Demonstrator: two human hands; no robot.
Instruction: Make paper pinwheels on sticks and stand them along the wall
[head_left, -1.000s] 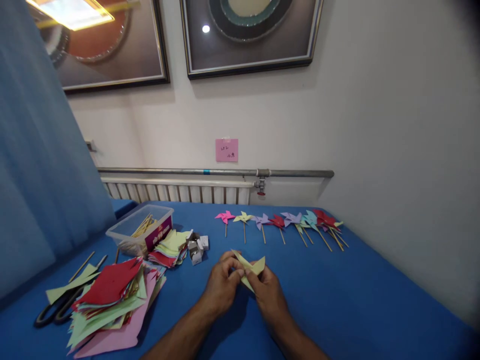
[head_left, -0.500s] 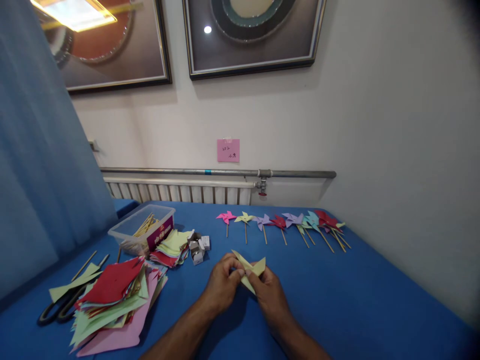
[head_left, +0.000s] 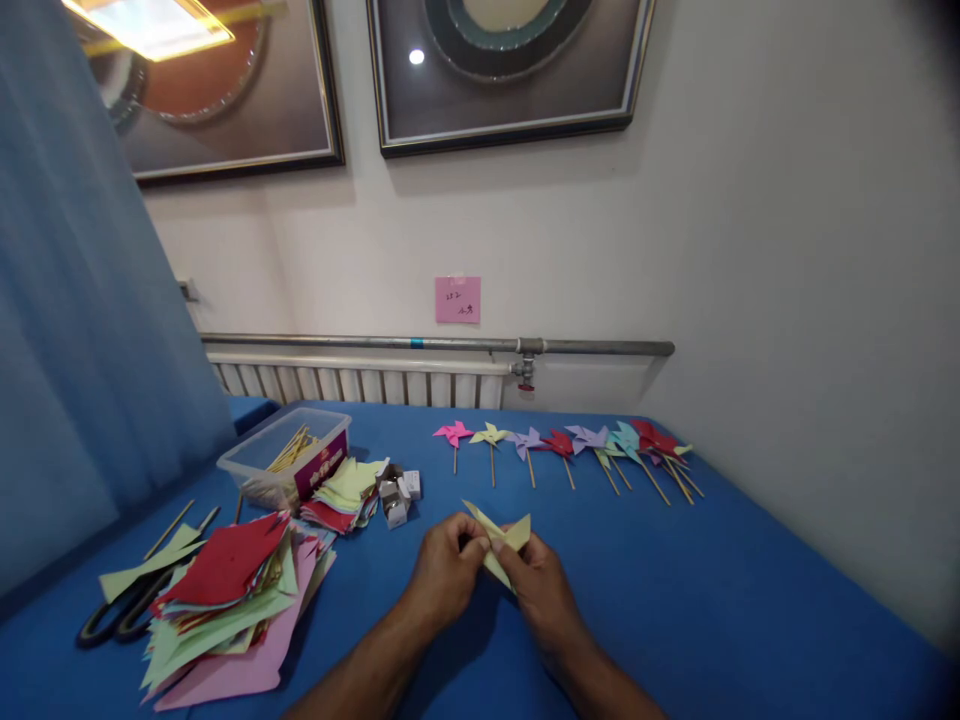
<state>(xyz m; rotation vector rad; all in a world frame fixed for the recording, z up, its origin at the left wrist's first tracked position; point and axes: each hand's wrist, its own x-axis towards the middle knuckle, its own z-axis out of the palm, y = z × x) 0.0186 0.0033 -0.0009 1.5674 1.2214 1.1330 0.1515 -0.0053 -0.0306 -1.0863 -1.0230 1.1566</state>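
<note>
Both my hands meet over the blue table [head_left: 675, 600], pinching a pale yellow-green folded paper piece [head_left: 517, 530] with pointed flaps. My left hand [head_left: 442, 570] grips its left side with fingers curled. On the right side my right hand [head_left: 544, 590] pinches it from below. Beyond my hands lies a row of several finished paper pinwheels [head_left: 570, 445] on thin wooden sticks, in pink, yellow, purple, red and teal.
At the left lies a heap of coloured paper squares [head_left: 225, 590], with black-handled scissors [head_left: 112, 620] beside it. A clear plastic tub of sticks [head_left: 281, 465], a smaller paper stack [head_left: 341, 495] and small white boxes [head_left: 397, 495] sit behind. A radiator, pipe and wall bound the far edge.
Almost nothing differs: my hands stay on the paper piece and the view has shifted a little.
</note>
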